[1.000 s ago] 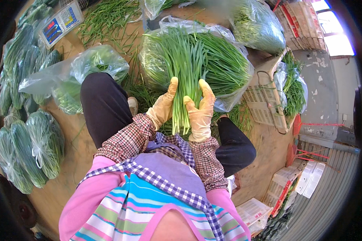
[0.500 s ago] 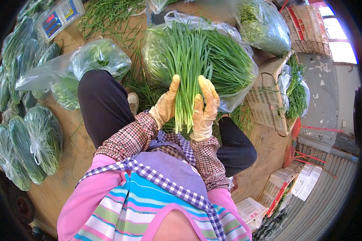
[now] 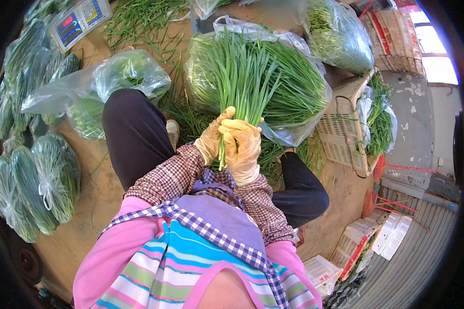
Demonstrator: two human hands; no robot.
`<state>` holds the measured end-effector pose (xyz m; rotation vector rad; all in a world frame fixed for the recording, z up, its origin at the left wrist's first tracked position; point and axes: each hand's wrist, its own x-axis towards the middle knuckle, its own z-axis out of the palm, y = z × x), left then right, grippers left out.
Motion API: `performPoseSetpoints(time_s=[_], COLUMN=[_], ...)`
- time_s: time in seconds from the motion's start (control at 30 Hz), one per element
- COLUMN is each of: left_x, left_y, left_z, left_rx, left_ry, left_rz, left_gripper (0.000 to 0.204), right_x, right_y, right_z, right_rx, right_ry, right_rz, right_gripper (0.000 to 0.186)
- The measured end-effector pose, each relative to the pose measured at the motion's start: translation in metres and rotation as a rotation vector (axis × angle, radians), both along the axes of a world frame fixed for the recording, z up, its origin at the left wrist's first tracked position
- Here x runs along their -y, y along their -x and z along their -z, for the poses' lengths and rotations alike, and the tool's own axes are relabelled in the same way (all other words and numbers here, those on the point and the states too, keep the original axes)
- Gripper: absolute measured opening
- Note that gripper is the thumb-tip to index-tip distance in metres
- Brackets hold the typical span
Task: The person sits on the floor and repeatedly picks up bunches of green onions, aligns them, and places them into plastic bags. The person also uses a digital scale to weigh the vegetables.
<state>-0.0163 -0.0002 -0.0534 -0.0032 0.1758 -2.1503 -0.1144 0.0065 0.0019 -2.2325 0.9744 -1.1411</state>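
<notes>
Nearest me, over the seated worker's lap: gloved right hand [image 3: 242, 152] clasps the front of a bunch of green stalks [image 3: 245, 77]; gloved left hand [image 3: 208, 145] grips it from the left. Pale butts poke out below, leaves fan away. Looks like evening up and gathering one bundle; next move probably calls for a firm squeeze with butts level. Left fingers mostly hidden behind stalks. Just beyond, clear bag [image 3: 290, 136] of loose greens, partly masked by the bunch. Far right, stuffed bag [image 3: 340, 41] cut off above; a blur smears beside it.
</notes>
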Motion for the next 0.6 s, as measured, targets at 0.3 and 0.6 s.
performPoseSetpoints(time_s=[0.3,0.6], left_x=[0.002,0.005], left_y=[0.003,0.006], left_z=[0.013,0.008], left_rx=[0.105,0.157], left_ry=[-0.052,0.065], left_rz=[-0.135,-0.162], left_gripper=[0.049,0.064], right_x=[-0.001,0.0], right_y=[0.01,0.013], right_z=[0.016,0.031], right_rx=[-0.063,0.385], right_ry=[-0.077,-0.212], right_rz=[0.232,0.303], right_gripper=[0.03,0.011])
